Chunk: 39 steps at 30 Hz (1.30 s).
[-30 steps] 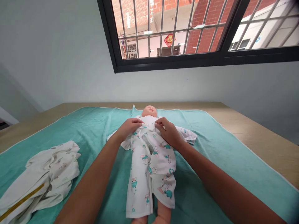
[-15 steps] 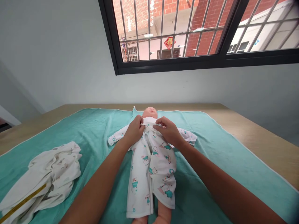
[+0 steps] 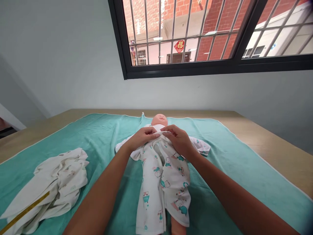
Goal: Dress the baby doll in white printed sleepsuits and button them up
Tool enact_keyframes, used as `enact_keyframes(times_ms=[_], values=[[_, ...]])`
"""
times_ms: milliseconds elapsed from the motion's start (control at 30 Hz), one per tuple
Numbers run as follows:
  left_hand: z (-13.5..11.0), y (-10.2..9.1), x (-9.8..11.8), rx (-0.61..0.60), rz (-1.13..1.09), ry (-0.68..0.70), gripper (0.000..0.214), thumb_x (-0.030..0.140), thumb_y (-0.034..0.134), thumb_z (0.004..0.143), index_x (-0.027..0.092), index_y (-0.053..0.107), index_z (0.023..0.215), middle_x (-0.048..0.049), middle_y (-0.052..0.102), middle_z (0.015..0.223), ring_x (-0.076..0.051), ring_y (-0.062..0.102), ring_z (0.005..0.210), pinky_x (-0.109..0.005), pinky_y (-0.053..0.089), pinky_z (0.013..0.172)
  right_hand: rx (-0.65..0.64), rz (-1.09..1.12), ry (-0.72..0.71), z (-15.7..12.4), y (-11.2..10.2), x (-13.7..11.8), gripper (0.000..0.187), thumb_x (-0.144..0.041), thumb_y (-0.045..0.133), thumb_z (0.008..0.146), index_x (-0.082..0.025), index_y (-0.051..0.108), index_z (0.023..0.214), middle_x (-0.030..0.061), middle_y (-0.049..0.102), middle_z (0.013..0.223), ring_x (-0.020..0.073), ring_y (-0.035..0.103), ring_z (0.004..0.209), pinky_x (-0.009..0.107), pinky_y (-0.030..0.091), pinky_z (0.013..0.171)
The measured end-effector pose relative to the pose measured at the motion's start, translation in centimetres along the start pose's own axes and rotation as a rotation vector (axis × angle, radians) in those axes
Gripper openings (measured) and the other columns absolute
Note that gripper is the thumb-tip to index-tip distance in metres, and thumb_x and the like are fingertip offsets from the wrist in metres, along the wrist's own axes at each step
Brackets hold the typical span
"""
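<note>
A baby doll (image 3: 159,120) lies on its back with its head toward the wall, dressed in a white printed top (image 3: 201,145) with the sleeves spread out. White baby pants (image 3: 152,182) with teal cartoon prints cover its legs; one lower leg shows below the shorter-looking right pant leg. My left hand (image 3: 144,137) pinches the waistband of the pants on the left of the doll's belly. Close beside it, my right hand (image 3: 179,138) grips the same waistband on the right. The fingertips nearly meet at the middle, and the cloth edge is raised between them.
A teal blanket (image 3: 97,137) spreads over the wooden table (image 3: 276,147). On the left lies a crumpled white printed garment (image 3: 61,179) with a yellow tape measure (image 3: 29,209) across it. The wall and a barred window (image 3: 183,39) stand behind the table.
My left hand has moved right along the waistband, closer to my right hand. The waistband is now lifted and drawn together at the middle. The view has shifted slightly.
</note>
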<state>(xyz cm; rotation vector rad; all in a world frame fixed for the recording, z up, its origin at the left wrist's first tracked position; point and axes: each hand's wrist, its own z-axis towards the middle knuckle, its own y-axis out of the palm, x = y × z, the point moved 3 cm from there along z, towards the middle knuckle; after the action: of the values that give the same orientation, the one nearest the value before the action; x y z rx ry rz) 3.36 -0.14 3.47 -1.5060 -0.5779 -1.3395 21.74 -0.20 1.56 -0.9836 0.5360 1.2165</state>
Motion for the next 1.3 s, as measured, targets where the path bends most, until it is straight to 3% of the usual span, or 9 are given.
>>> enact_keyframes(times_ms=[233, 333, 667, 733, 867, 1033, 1167, 1300], values=[[0.6, 0.3, -0.6, 0.130, -0.253, 0.108, 0.029, 0.043, 0.066, 0.077, 0.018, 0.052, 0.072, 0.0033, 0.044, 0.069, -0.010, 0.041, 0.064, -0.023, 0.035, 0.059, -0.008, -0.006, 0.094, 0.2, -0.2, 0.3, 0.013, -0.040, 0.059, 0.083, -0.027, 0.060, 0.083, -0.0024, 0.054, 0.070, 0.0164, 0.046, 0.067, 0.030, 0.037, 0.063], [0.8, 0.3, -0.8, 0.127, -0.336, 0.106, 0.030, 0.040, 0.068, 0.076, 0.018, 0.050, 0.069, 0.0044, 0.041, 0.067, -0.009, 0.039, 0.063, -0.023, 0.032, 0.059, -0.022, 0.028, 0.120, 0.5, -0.3, 0.9, 0.014, -0.040, 0.059, 0.083, -0.026, 0.057, 0.082, -0.0031, 0.048, 0.068, 0.0153, 0.042, 0.064, 0.029, 0.035, 0.060], [0.3, -1.6, -3.9, 0.112, -0.015, -0.082, 0.042, 0.048, 0.068, 0.073, 0.018, 0.040, 0.064, 0.0057, 0.037, 0.063, -0.009, 0.032, 0.058, -0.023, 0.023, 0.053, 0.043, 0.165, 0.155, 0.6, -0.6, 1.8, 0.017, -0.042, 0.061, 0.081, -0.026, 0.056, 0.082, -0.0029, 0.046, 0.067, 0.0147, 0.039, 0.062, 0.028, 0.034, 0.057], [0.1, -2.0, -4.0, 0.087, 0.047, -0.094, 0.038, 0.046, 0.066, 0.073, 0.018, 0.042, 0.064, 0.0056, 0.038, 0.063, -0.009, 0.033, 0.058, -0.023, 0.024, 0.054, 0.040, 0.211, 0.169, 0.6, -0.7, 1.9, 0.017, -0.042, 0.060, 0.082, -0.025, 0.055, 0.082, -0.0032, 0.045, 0.067, 0.0140, 0.039, 0.062, 0.027, 0.033, 0.056], [-0.4, -2.9, -3.5, 0.005, 0.205, -0.119, 0.009, 0.027, 0.058, 0.071, 0.018, 0.055, 0.073, 0.0042, 0.047, 0.069, -0.011, 0.041, 0.063, -0.023, 0.030, 0.057, 0.030, 0.200, 0.198, 0.7, -1.0, 3.0, 0.020, -0.043, 0.060, 0.082, -0.023, 0.056, 0.082, -0.0032, 0.048, 0.069, 0.0136, 0.042, 0.064, 0.026, 0.035, 0.058], [-0.7, -3.5, -3.6, -0.019, 0.289, -0.116, 0.013, 0.028, 0.059, 0.069, 0.019, 0.060, 0.078, 0.0042, 0.051, 0.071, -0.013, 0.044, 0.066, -0.023, 0.033, 0.058, -0.023, 0.076, 0.268, 0.8, -1.1, 4.5, 0.025, -0.045, 0.061, 0.080, -0.021, 0.056, 0.076, -0.0041, 0.050, 0.066, 0.0126, 0.042, 0.062, 0.026, 0.033, 0.057], [0.4, -2.8, -4.5, 0.159, 0.228, -0.051, 0.022, 0.040, 0.058, 0.077, 0.019, 0.054, 0.073, 0.0048, 0.047, 0.067, -0.012, 0.042, 0.064, -0.024, 0.033, 0.059, -0.008, 0.009, 0.273, 0.7, -0.9, 5.1, 0.030, -0.048, 0.060, 0.081, -0.020, 0.055, 0.071, -0.0037, 0.051, 0.064, 0.0134, 0.044, 0.062, 0.027, 0.033, 0.058], [1.8, -1.7, -6.0, 0.514, 0.214, 0.043, 0.021, 0.039, 0.053, 0.082, 0.021, 0.048, 0.073, 0.0048, 0.048, 0.067, -0.013, 0.044, 0.064, -0.025, 0.037, 0.064, 0.090, -0.191, 0.171, 0.6, -1.0, 5.4, 0.030, -0.047, 0.056, 0.084, -0.021, 0.054, 0.070, -0.0014, 0.056, 0.069, 0.0157, 0.048, 0.066, 0.028, 0.037, 0.063]])
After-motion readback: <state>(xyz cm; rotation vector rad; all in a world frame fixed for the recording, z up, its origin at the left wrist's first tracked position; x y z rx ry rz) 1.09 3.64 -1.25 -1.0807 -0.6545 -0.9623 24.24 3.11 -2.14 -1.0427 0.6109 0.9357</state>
